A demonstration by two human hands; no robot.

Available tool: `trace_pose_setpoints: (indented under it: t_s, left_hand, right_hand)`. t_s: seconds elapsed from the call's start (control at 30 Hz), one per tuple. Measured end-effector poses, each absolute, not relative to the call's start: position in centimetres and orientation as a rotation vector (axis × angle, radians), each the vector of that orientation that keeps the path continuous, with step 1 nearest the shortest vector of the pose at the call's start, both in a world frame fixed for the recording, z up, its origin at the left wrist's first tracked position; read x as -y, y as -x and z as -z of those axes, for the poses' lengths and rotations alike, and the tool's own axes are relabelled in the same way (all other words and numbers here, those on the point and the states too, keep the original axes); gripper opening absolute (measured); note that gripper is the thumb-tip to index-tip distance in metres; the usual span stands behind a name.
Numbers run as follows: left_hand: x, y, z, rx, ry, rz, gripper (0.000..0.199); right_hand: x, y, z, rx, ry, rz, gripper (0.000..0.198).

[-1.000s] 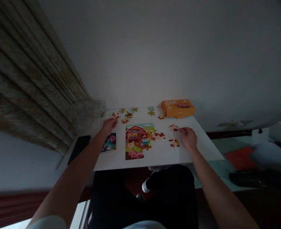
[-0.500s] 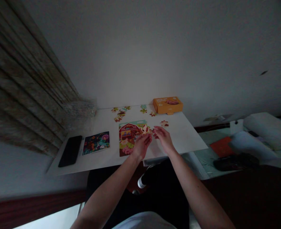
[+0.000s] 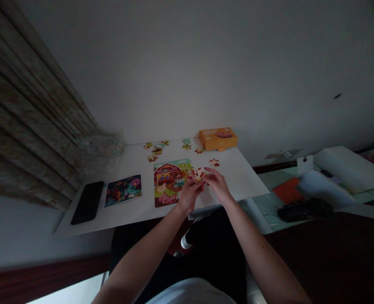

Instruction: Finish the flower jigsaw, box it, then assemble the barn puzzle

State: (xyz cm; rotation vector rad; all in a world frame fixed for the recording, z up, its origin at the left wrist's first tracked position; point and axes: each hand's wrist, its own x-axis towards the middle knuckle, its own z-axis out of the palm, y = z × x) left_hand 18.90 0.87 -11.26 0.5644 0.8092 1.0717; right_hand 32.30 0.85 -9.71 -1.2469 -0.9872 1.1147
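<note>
My left hand (image 3: pixel 189 195) is closed on a jigsaw puzzle piece (image 3: pixel 200 172) with brown-and-cream cow-like patches, held just above the table's front part. My right hand (image 3: pixel 217 183) meets it from the right, its fingers pinched at the lower edge of what I hold. Whether one piece or a few joined pieces are there is partly hidden by my fingers. Directly left lies a farm picture sheet (image 3: pixel 165 189) with a red barn, a figure and pink pigs. My left hand covers its lower right corner.
Several loose puzzle pieces (image 3: pixel 157 150) lie along the back, and another piece (image 3: pixel 214 162) is beyond my right hand. An orange box (image 3: pixel 219 139) stands at the wall. Leftward are a dark floral picture (image 3: pixel 123 191), a black phone-like slab (image 3: pixel 87 202) and bubble wrap (image 3: pixel 102 147).
My hands have come together, and my right fingers now meet the piece held by the left. The piece has shifted slightly right, away from the farm picture. The view has turned slightly.
</note>
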Motion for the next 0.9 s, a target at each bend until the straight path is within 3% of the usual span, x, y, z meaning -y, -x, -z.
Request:
trace_pose_setpoints:
  t_s: [0.13, 0.33, 0.57, 0.9]
  left_hand:
    - [-0.9, -19.1, 11.9, -0.882, -0.723, -1.054, 0.025]
    - [-2.6, -16.2, 12.2, -1.226, -1.248, -1.154, 0.021]
    - [-3.7, -13.2, 12.4, -1.356, -2.179, -0.755, 0.033]
    - [-3.7, -14.5, 13.9, -1.281, -2.426, -0.525, 0.04]
  right_hand:
    - [-0.8, -32.6, 10.0, 0.929, 1.263, -1.156, 0.038]
    - [-1.4, -34.3, 10.2, 0.809, 1.339, -1.133, 0.049]
    - [-2.9, -38.5, 10.7, 0.835, 1.494, -1.043, 0.055]
    - [-5.1, -41.5, 11.4, 1.145, 1.461, -0.972, 0.044]
